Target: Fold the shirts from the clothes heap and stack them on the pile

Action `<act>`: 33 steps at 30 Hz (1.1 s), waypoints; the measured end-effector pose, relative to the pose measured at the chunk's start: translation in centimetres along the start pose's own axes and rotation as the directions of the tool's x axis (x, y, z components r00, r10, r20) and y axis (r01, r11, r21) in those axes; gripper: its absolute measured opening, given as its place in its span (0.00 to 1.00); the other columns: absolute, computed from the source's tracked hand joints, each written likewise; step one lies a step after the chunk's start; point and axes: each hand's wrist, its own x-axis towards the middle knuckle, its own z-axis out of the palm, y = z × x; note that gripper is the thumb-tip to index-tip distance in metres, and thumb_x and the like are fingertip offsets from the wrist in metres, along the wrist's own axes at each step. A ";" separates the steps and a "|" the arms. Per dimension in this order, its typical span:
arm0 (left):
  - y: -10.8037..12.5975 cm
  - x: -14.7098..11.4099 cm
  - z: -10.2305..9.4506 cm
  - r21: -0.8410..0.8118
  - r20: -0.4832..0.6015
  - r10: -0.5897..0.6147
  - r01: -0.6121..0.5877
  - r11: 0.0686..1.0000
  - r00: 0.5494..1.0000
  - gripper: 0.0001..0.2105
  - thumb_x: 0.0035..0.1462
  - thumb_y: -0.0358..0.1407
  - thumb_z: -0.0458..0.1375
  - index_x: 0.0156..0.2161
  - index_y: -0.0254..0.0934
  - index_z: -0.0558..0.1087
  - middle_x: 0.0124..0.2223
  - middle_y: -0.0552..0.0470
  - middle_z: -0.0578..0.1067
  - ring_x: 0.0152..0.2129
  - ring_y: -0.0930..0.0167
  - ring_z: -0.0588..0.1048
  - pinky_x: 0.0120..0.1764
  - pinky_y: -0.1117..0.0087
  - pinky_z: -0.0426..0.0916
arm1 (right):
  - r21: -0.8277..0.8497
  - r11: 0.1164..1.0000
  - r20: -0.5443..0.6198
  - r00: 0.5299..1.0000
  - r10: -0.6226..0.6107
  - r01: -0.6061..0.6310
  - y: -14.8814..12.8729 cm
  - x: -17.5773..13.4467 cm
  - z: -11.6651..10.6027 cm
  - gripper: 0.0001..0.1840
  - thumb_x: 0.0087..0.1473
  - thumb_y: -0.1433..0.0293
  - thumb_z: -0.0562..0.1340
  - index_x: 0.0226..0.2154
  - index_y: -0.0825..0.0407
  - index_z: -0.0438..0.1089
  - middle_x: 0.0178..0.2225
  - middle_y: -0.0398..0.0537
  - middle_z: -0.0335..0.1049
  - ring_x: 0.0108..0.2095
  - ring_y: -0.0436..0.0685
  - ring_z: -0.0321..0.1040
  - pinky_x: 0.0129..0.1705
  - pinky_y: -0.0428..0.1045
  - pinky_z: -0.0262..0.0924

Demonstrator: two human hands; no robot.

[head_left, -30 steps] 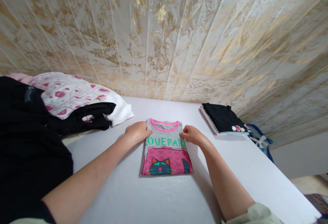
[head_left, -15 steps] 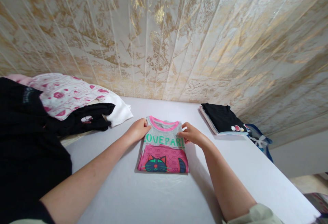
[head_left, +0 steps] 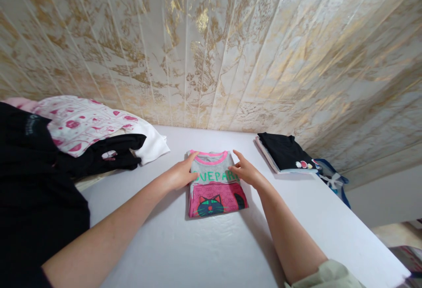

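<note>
A folded T-shirt (head_left: 216, 193) lies on the white table in front of me, grey above and pink below, with a pink collar, green lettering and a dark cat print. It is turned slightly askew. My left hand (head_left: 182, 173) rests at its upper left edge, thumb and index finger spread over the grey cloth. At the opposite edge, my right hand (head_left: 247, 171) has its thumb on the lettering and its index finger raised apart. The undersides of both hands' other fingers are hidden.
A folded stack with a black garment (head_left: 283, 151) on top sits at the back right, beside a blue item with a white bow (head_left: 333, 181). Loose clothes, including a black garment (head_left: 36, 191) and a pink-and-white printed one (head_left: 82, 123), heap up on the left. A patterned curtain (head_left: 204, 59) borders the table's back.
My left hand has loosened from a pinch at the shirt's edge and spread its fingers over it. The shirt's lower end has swung to the right. The right fingers have spread wider.
</note>
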 end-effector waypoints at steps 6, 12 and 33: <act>1.5 -0.4 0.5 -0.038 0.002 -0.057 0.057 0.998 0.998 0.12 0.48 0.32 0.55 0.40 0.36 0.72 0.20 0.61 0.63 0.17 0.74 0.64 0.23 0.75 0.57 | -0.051 0.988 -0.002 0.990 -0.144 0.144 -0.6 -0.4 -0.1 0.32 0.48 0.74 0.60 0.58 0.51 0.61 0.22 0.36 0.61 0.23 0.49 0.58 0.27 0.44 0.53; 3.3 -0.8 1.7 -0.203 -0.099 0.026 -0.045 0.978 0.995 0.11 0.49 0.32 0.55 0.41 0.36 0.71 0.26 0.58 0.68 0.20 0.75 0.66 0.24 0.75 0.60 | -0.121 0.939 -0.103 0.937 -0.334 0.321 -3.8 -2.3 0.8 0.11 0.52 0.71 0.55 0.34 0.51 0.74 0.32 0.44 0.72 0.31 0.52 0.64 0.37 0.47 0.57; 2.2 -1.2 4.1 -0.176 -0.295 0.150 -0.208 0.962 0.943 0.20 0.60 0.41 0.47 0.57 0.42 0.57 0.44 0.49 0.71 0.26 0.73 0.74 0.31 0.69 0.72 | -0.372 0.895 -0.128 0.941 -0.313 0.247 -5.7 -4.1 1.7 0.02 0.52 0.73 0.57 0.28 0.50 0.63 0.29 0.43 0.61 0.33 0.52 0.59 0.34 0.45 0.49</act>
